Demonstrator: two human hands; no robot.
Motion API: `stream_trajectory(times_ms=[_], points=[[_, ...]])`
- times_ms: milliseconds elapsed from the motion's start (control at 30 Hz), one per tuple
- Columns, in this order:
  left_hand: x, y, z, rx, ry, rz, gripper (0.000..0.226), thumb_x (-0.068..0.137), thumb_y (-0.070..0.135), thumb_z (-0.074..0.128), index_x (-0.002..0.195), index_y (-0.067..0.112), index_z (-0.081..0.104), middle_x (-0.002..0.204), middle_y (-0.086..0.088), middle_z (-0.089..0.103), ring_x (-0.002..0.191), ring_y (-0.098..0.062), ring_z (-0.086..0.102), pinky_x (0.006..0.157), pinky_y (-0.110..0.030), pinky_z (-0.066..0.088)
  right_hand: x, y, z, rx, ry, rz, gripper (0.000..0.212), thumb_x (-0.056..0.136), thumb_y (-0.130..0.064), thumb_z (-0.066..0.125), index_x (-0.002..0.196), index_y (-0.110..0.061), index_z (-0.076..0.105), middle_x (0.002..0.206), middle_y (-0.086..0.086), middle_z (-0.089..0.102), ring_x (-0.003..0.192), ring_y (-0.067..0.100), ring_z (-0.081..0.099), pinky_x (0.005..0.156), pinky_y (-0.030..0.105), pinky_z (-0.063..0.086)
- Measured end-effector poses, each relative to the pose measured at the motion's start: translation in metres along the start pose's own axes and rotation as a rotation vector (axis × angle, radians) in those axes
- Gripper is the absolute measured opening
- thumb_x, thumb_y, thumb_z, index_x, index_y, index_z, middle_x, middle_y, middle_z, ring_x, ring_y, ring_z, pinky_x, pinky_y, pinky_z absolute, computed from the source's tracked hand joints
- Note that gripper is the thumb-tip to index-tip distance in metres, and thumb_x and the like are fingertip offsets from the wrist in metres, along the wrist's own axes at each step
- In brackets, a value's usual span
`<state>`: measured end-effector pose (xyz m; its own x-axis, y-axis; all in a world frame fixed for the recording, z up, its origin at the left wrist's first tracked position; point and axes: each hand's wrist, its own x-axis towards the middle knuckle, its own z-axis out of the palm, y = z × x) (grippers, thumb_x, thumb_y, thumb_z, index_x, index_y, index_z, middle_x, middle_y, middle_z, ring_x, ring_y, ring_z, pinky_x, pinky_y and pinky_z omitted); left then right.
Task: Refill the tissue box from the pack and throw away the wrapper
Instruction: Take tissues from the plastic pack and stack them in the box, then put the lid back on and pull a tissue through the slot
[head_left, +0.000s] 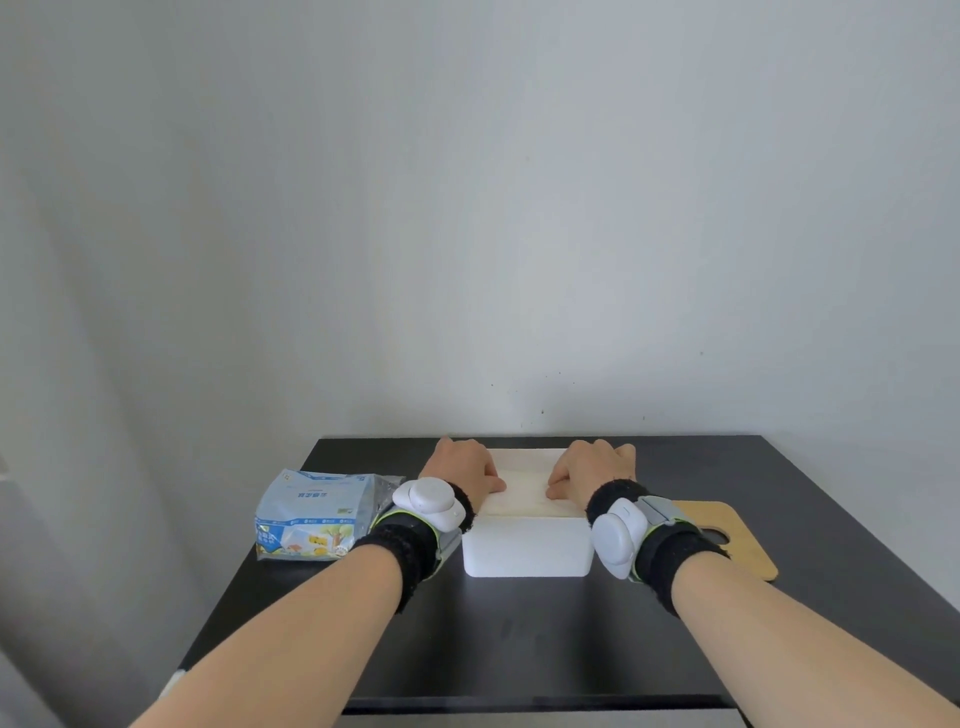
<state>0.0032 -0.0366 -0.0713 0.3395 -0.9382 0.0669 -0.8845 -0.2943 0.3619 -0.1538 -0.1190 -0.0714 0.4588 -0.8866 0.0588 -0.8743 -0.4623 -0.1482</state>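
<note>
A white tissue box (527, 551) stands open in the middle of the black table. A cream stack of tissues (522, 491) lies in its top, filling the opening. My left hand (460, 467) holds the stack's left end and my right hand (595, 467) its right end, thumbs on top and fingers curled over the far side. The blue printed wrapper (311, 512) lies on the table to the left of the box, its right end crumpled and partly hidden behind my left wrist.
A flat wooden lid (737, 540) with an oval slot lies to the right of the box, partly under my right wrist. The black table (519, 639) ends at a grey wall just behind the box. Both wrists carry white devices on black bands.
</note>
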Motion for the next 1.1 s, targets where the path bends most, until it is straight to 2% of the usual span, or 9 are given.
stream_trajectory(times_ms=[167,300,433,567,767,900,967,1033,1100], points=[[-0.002,0.006,-0.007,0.030,0.086,0.045,0.026,0.093,0.036,0.058,0.102,0.015,0.071,0.104,-0.005,0.068,0.113,-0.024,0.050,0.088,-0.034,0.048,-0.005,0.007,-0.020,0.165,0.035,-0.065,0.010,0.085,-0.034,0.066,0.085,-0.033,0.076,0.102,-0.013,0.072,0.101,0.015,0.062,0.094,0.036,0.035],[-0.002,0.018,-0.011,0.028,0.183,0.080,0.035,0.096,0.045,0.052,0.110,0.014,0.060,0.112,-0.005,0.057,0.114,-0.025,0.045,0.093,-0.033,0.043,-0.006,0.026,-0.040,0.245,0.099,-0.130,0.017,0.090,-0.030,0.065,0.093,-0.020,0.078,0.096,-0.005,0.072,0.098,0.022,0.064,0.096,0.039,0.043],[0.003,0.042,-0.018,-0.020,0.234,0.135,0.052,0.089,0.056,0.057,0.121,0.014,0.054,0.121,-0.002,0.052,0.119,-0.022,0.043,0.096,-0.031,0.041,-0.007,0.055,-0.066,0.218,0.066,-0.144,0.032,0.090,-0.033,0.068,0.115,-0.014,0.068,0.116,0.004,0.065,0.107,0.023,0.061,0.096,0.034,0.046],[0.005,0.077,-0.020,-0.044,0.158,0.185,0.080,0.078,0.067,0.064,0.136,0.015,0.044,0.135,0.002,0.046,0.127,-0.018,0.044,0.100,-0.032,0.042,-0.012,0.092,-0.085,0.188,-0.028,-0.121,0.053,0.083,-0.038,0.075,0.127,-0.015,0.057,0.126,0.002,0.059,0.113,0.019,0.057,0.092,0.026,0.044],[0.011,0.130,-0.001,0.039,-0.086,0.280,0.118,0.060,0.073,0.074,0.151,0.015,0.024,0.154,0.001,0.031,0.139,-0.020,0.036,0.108,-0.038,0.040,-0.021,0.137,-0.090,-0.006,-0.206,-0.088,0.091,0.072,-0.041,0.084,0.146,-0.015,0.037,0.149,0.001,0.044,0.135,0.021,0.045,0.107,0.031,0.039],[0.015,0.161,0.025,0.149,-0.203,0.343,0.115,0.057,0.069,0.079,0.145,0.012,0.031,0.146,-0.003,0.038,0.132,-0.024,0.043,0.102,-0.041,0.044,-0.026,0.161,-0.078,-0.151,-0.343,-0.060,0.116,0.065,-0.048,0.087,0.154,-0.015,0.021,0.159,0.001,0.030,0.143,0.023,0.036,0.113,0.036,0.035],[0.023,0.169,0.041,0.194,-0.265,0.349,0.107,0.051,0.069,0.081,0.133,0.017,0.037,0.132,-0.002,0.046,0.117,-0.024,0.050,0.094,-0.039,0.047,-0.027,0.170,-0.068,-0.219,-0.399,-0.050,0.126,0.059,-0.050,0.089,0.156,-0.020,0.014,0.161,-0.002,0.023,0.145,0.024,0.032,0.115,0.041,0.034],[0.029,0.173,0.058,0.245,-0.321,0.354,0.091,0.047,0.066,0.082,0.111,0.022,0.036,0.111,0.003,0.043,0.094,-0.019,0.046,0.080,-0.032,0.041,-0.027,0.179,-0.055,-0.227,-0.448,-0.031,0.129,0.059,-0.044,0.091,0.157,-0.026,0.008,0.163,-0.005,0.019,0.147,0.025,0.029,0.114,0.042,0.034],[0.030,0.176,0.069,0.298,-0.373,0.342,0.090,0.042,0.066,0.081,0.108,0.020,0.040,0.103,0.008,0.043,0.085,-0.016,0.045,0.073,-0.030,0.042,-0.029,0.187,-0.046,-0.221,-0.485,-0.010,0.126,0.065,-0.037,0.090,0.157,-0.027,0.004,0.164,-0.005,0.014,0.148,0.027,0.024,0.115,0.041,0.032]])
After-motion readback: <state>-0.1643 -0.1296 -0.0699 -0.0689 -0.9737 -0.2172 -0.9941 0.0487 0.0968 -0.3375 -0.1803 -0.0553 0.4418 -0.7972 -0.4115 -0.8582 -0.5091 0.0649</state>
